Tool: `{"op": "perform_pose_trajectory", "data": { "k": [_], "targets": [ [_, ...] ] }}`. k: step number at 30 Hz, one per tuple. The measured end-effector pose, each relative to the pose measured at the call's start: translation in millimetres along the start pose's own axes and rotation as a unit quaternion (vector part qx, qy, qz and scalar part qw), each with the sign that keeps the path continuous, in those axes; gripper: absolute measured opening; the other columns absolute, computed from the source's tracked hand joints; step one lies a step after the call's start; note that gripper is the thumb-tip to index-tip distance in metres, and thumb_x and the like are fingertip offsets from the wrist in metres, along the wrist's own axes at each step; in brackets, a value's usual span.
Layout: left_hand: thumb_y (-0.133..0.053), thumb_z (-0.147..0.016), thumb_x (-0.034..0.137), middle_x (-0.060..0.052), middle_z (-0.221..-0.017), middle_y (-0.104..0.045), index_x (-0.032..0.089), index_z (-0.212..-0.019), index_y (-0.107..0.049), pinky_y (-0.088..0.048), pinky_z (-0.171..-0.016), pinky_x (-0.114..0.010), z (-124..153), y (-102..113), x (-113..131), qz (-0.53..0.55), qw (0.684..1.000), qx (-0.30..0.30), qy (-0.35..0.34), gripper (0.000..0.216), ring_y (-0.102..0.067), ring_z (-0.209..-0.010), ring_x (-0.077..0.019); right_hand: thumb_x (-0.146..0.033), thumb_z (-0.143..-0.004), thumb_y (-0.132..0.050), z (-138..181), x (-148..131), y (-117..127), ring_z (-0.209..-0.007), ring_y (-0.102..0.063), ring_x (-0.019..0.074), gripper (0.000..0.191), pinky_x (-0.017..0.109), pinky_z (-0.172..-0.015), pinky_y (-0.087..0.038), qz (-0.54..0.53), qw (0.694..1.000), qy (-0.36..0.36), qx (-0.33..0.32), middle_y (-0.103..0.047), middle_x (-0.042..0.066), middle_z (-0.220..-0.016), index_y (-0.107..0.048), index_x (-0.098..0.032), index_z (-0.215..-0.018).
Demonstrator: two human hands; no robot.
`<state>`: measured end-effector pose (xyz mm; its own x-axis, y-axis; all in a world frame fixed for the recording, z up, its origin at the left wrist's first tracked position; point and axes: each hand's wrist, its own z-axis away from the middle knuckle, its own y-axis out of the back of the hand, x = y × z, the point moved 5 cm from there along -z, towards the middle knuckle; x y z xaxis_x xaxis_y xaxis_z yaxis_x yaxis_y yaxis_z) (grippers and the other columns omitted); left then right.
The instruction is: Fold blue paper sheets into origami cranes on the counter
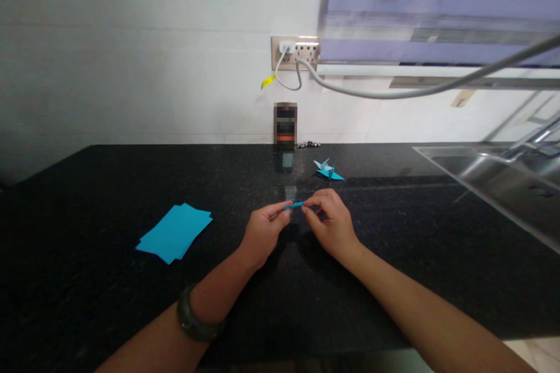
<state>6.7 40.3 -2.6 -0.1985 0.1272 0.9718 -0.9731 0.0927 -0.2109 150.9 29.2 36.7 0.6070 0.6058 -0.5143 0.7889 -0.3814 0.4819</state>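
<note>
A small strip of folded blue paper (296, 205) is held in the air over the dark countertop, seen nearly edge-on. Its left end is pinched between the thumb and fingers of my left hand (265, 230). My right hand (331, 222) grips the other end with thumb and forefinger. Beyond my right hand, two folded paper cranes (329, 172) sit close together, one pale and one brighter blue. Left of my left hand lies a loose pile of flat blue paper sheets (175, 233).
Against the wall stands a blurred-out phone-like object (286, 125), with a beaded string (308, 144) beside it. A wall socket (296, 53) has a grey cable (371, 94) running right. The metal sink (520, 186) is at the right. My left wrist wears a dark bangle (192, 320).
</note>
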Motion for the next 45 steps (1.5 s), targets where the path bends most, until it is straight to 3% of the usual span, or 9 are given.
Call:
{"op": "perform_pose_trajectory", "data": {
  "k": [6,16,23,33,37,45],
  "targets": [
    [-0.065,-0.069,0.020,-0.009,-0.095,-0.069,0.011,-0.102,-0.065,-0.045,-0.081,-0.030,-1.0,1.6,0.6,-0.029,1.000,0.004,-0.007,0.034,-0.062,-0.083,-0.0162,-0.013,-0.075,-0.055,1.3,7.8,-3.2,-0.078,-0.053,0.0165,0.007,0.027,-0.060,-0.046,-0.011,0.999,-0.032,-0.031,-0.053,0.004,-0.081,-0.054,-0.020,-0.077],
    [-0.063,-0.065,0.008,-0.008,-0.094,-0.070,0.012,-0.096,-0.067,-0.047,-0.074,-0.027,-0.9,1.3,0.8,-0.014,0.999,0.029,0.009,0.031,-0.063,-0.083,-0.0166,-0.016,-0.080,-0.052,-2.4,-2.5,1.3,-0.078,-0.049,0.0185,0.007,0.034,-0.070,-0.043,0.063,0.994,0.060,-0.062,-0.053,0.006,-0.080,-0.059,-0.019,-0.080],
    [-0.067,-0.063,0.014,-0.008,-0.091,-0.070,0.014,-0.093,-0.068,-0.047,-0.073,-0.026,-1.3,0.6,-1.1,0.035,0.999,0.004,0.031,0.030,-0.062,-0.084,-0.0162,-0.020,-0.079,-0.055,-1.4,-7.1,-1.8,-0.089,-0.049,0.0202,0.016,0.037,-0.079,-0.043,0.052,0.990,0.081,-0.108,-0.055,0.007,-0.091,-0.062,-0.020,-0.094],
    [-0.065,-0.068,0.025,-0.007,-0.088,-0.069,0.013,-0.094,-0.067,-0.048,-0.070,-0.028,4.7,-6.2,-2.5,0.099,0.990,-0.067,0.073,0.029,-0.062,-0.076,-0.0151,-0.011,-0.076,-0.054,3.2,-2.4,-10.6,-0.096,-0.047,0.0212,0.024,0.038,-0.080,-0.044,0.061,0.982,0.096,-0.149,-0.052,0.008,-0.101,-0.067,-0.024,-0.090],
    [-0.065,-0.068,0.021,-0.007,-0.089,-0.068,0.013,-0.094,-0.066,-0.047,-0.073,-0.026,3.5,-7.3,-4.4,0.108,0.988,-0.068,0.085,0.027,-0.061,-0.077,-0.0136,-0.013,-0.078,-0.052,3.9,-10.1,-13.7,-0.095,-0.047,0.0225,0.026,0.036,-0.074,-0.045,0.102,0.974,0.112,-0.166,-0.053,0.008,-0.103,-0.067,-0.027,-0.093],
    [-0.062,-0.073,0.025,-0.005,-0.073,-0.066,0.011,-0.080,-0.065,-0.048,-0.068,-0.025,0.5,-8.1,0.1,0.156,0.984,-0.055,0.058,0.016,-0.059,-0.067,-0.0115,-0.020,-0.082,-0.050,4.1,-21.1,-11.6,-0.100,-0.046,0.0239,0.021,0.041,-0.081,-0.044,0.109,0.972,0.122,-0.170,-0.052,0.012,-0.108,-0.066,-0.021,-0.095]
  ]
}}
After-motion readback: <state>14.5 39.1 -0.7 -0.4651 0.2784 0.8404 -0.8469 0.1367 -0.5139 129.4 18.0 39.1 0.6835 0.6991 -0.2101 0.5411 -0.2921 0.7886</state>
